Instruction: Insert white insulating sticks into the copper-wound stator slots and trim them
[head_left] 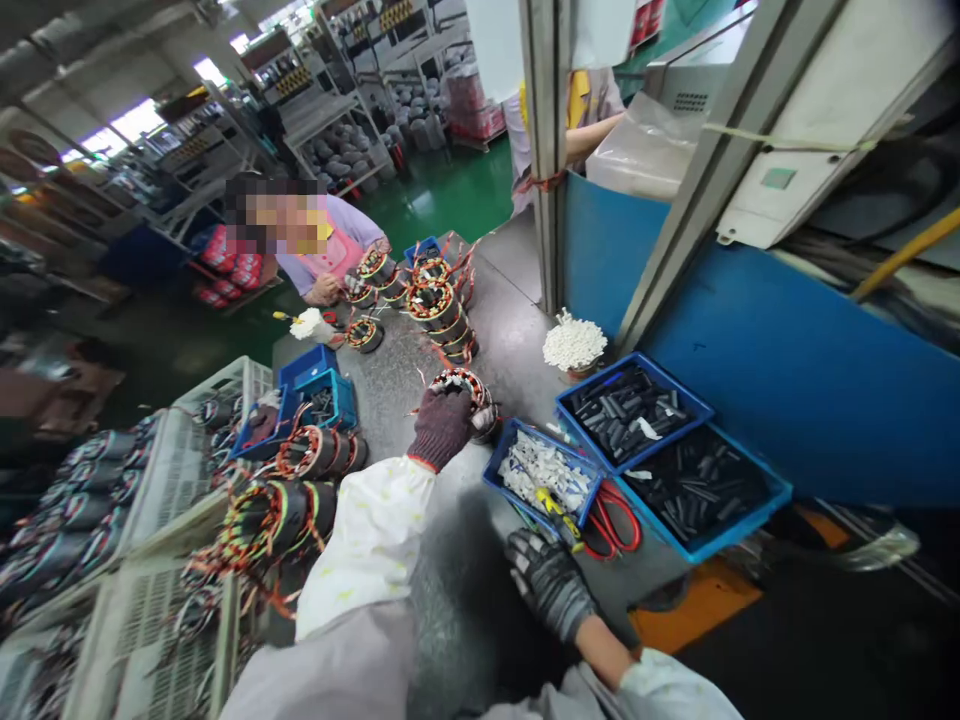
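Observation:
My left hand (442,425), in a dark maroon knit glove, is closed on the near side of a motor stator (465,380) with orange and white windings. The stator stands on the grey metal table (375,390), and my fingertips are partly hidden by it. My right hand (546,580), in a grey fingerless glove, rests low at the table's near edge with its fingers stretched out and nothing in them. Just beyond it are red-handled scissors (615,525) and a yellow-handled tool (559,510) lying against a blue bin (491,465) of small white pieces.
Two blue trays (709,410) of black sleeves sit at right, below a heap of white pieces (574,342). Stacked stators (442,315) stand farther back, near a co-worker (337,240). More stators (274,520) and pale crates (150,610) flank my left arm. A metal post (546,150) rises behind.

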